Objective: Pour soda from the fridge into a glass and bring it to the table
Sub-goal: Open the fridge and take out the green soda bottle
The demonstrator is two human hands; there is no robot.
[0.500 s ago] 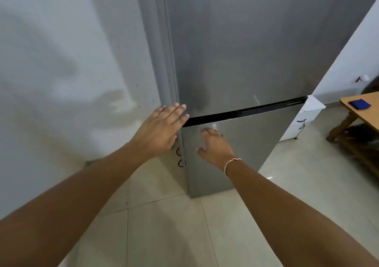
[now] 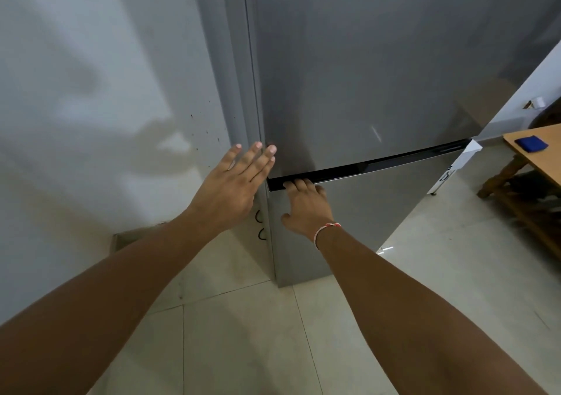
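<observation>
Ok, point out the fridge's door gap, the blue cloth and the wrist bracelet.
door gap [image 2: 379, 165]: head view, middle of the dark slot.
blue cloth [image 2: 530, 144]: head view, its top face.
bracelet [image 2: 326, 229]: head view, strand on the right wrist.

The fridge [image 2: 364, 75] stands shut, its grey front blocking the way ahead. The only opening in it is the dark slot [image 2: 379, 163] between the upper and lower doors; the right hand [image 2: 306, 206] has its fingers [image 2: 299, 184] hooked into the slot's left end, and the rest of the slot runs free to the right. The left hand [image 2: 233, 188] lies flat at the fridge's left edge, where the wall [image 2: 91, 106] closes in. The tiled floor [image 2: 243, 334] below is open. The tabletop [image 2: 540, 151] bounds the far right.
</observation>
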